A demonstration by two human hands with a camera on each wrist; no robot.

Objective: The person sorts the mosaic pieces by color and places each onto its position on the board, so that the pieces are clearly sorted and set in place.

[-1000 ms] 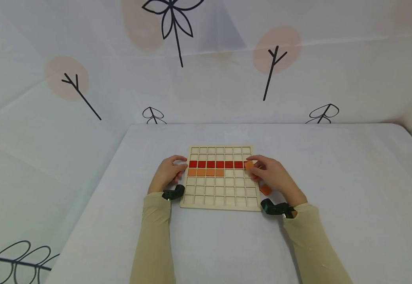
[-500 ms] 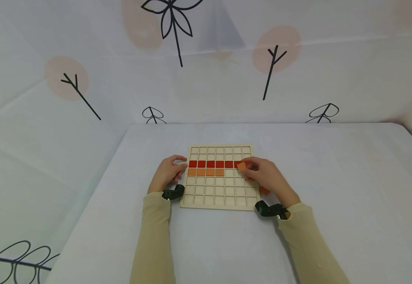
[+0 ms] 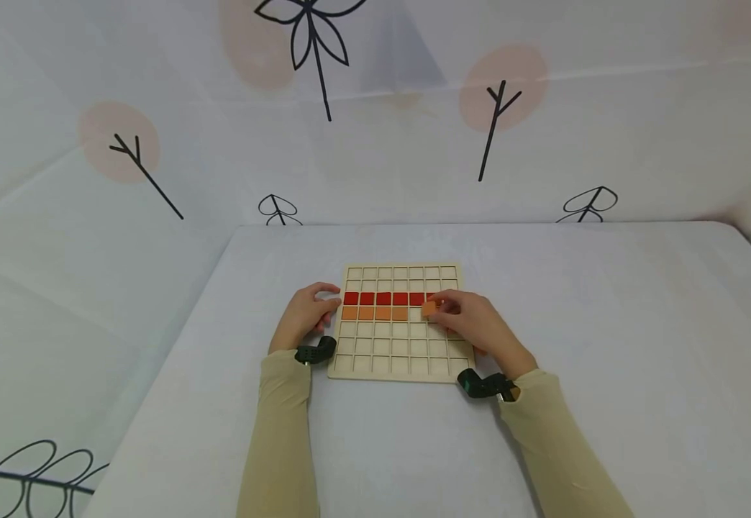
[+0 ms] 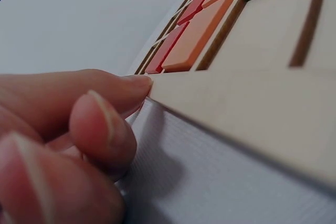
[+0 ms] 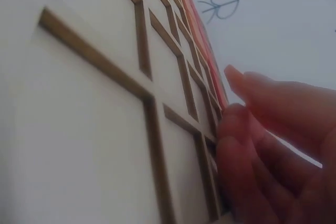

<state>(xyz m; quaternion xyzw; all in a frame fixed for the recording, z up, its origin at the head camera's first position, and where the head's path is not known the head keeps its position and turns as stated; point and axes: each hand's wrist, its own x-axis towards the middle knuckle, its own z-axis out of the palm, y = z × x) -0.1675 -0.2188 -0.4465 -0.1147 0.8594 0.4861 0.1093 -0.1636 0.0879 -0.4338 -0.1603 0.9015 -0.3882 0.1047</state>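
In the head view, a square-gridded wooden board (image 3: 400, 368) lies on the table. Across it runs a row of red tiles (image 3: 383, 298), with several orange tiles (image 3: 383, 314) in the row just below. My right hand (image 3: 469, 316) pinches another orange tile (image 3: 429, 309) between thumb and fingertips, over that second row, right of the placed orange ones. My left hand (image 3: 304, 316) is at the board's left edge. In the left wrist view, one straight digit (image 4: 118, 83) touches the edge beside the tile rows, and the other fingers stay off the board.
The table (image 3: 634, 331) has a white cloth, with a patterned white cloth wall (image 3: 401, 165) behind it. Grid cells lie above and below the tile rows. A dark wrist camera (image 3: 316, 351) sits close to the board's left edge, another (image 3: 479, 383) near its lower right corner.
My right hand has moved left over the board, carrying the orange tile from the right edge to the orange row. A loose orange tile beside the board is now mostly hidden. My left hand stays put.
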